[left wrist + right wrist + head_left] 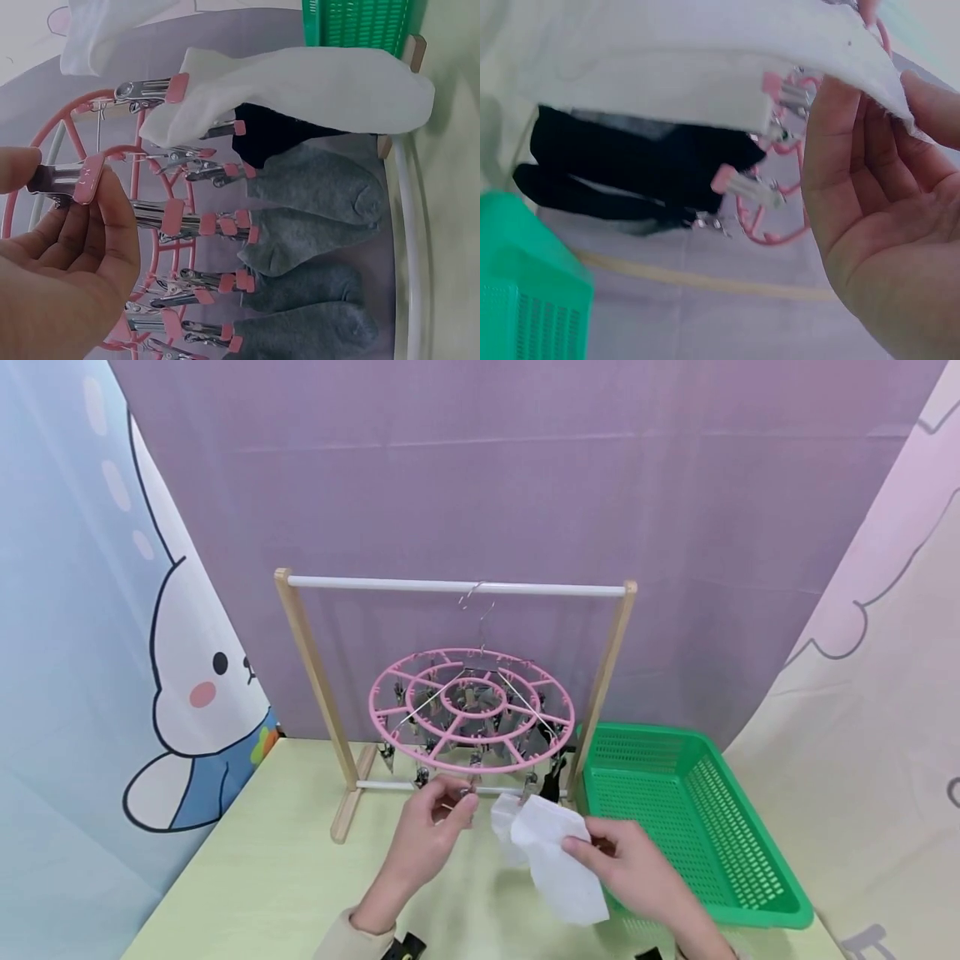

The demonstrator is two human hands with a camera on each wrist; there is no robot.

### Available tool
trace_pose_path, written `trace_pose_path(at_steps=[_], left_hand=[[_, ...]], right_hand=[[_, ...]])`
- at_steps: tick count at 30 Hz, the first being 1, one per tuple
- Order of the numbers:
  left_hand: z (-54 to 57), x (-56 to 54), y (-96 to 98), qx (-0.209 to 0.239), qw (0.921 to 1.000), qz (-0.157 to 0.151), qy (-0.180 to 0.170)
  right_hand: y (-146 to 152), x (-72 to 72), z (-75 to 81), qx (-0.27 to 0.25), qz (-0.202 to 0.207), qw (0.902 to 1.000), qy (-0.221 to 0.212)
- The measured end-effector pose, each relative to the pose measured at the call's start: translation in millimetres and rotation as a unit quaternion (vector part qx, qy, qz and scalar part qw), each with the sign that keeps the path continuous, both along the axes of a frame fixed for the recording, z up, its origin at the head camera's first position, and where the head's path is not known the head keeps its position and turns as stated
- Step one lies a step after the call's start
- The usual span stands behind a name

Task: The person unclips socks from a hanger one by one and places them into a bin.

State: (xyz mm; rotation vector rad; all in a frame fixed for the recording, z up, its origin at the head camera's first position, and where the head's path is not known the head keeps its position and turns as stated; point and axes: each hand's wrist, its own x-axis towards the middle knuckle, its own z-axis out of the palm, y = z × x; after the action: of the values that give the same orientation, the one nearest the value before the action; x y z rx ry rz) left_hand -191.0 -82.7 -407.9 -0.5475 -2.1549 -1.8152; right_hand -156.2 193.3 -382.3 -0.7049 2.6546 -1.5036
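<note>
White sock (pixel 562 860) first: we see it below the front right of the pink rack (pixel 487 770), held up in the air by its edge. Our right hand (pixel 630 864) pinches that edge between thumb and fingers, while our left hand (pixel 431 831) pinches a pink-tipped metal clip (pixel 67 180) at the rack's front. Sock and clip are apart, so we judge the step in hand to be readying a clip for this sock. The next move would call for squeezing the clip wide and bringing the sock's edge between its tips.

Just behind it hangs another white sock (pixel 315 86), already clipped, with a black sock (pixel 270 135) and several grey socks (pixel 322 187) beyond. The rack hangs from the white bar (pixel 405 583) of a wooden stand, and the green basket (pixel 735 917) sits on the table at the right.

We cannot make out whether the pinched clip is parted. In the head view the held sock partly covers the hanging white one, and the clips farther back blur together. The right wrist view cuts off the top of the held sock.
</note>
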Motion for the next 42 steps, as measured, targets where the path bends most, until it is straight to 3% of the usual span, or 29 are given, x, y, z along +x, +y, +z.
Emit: trace_pose_path(at_steps=[11,19,26,36,42], left_hand=[[-3.5,-2.7,-8.2,-0.011,0.9997,0.021,-0.006],[-5.0,-5.7,-17.0,-0.021,0.9993,0.029,0.008],[-7.2,-9.1,-24.6,-0.028,0.9985,0.045,0.014],[-7.3,-13.5,-31.1,-0.016,0.9982,0.058,0.009],[-8.0,-14.9,-35.3,-0.013,0.9980,0.061,-0.005]], right_hand=[[29,-2.4,14.1,-0.045,-0.035,0.9983,0.015],[46,-6.7,21.3,-0.045,-0.113,0.9916,0.045],[64,-11.6,24.8,-0.032,-0.170,0.9844,0.033],[88,-25.4,11.9,-0.045,-0.225,0.9728,0.033],[102,-30.4,3.0,-0.017,-0.256,0.9661,0.027]])
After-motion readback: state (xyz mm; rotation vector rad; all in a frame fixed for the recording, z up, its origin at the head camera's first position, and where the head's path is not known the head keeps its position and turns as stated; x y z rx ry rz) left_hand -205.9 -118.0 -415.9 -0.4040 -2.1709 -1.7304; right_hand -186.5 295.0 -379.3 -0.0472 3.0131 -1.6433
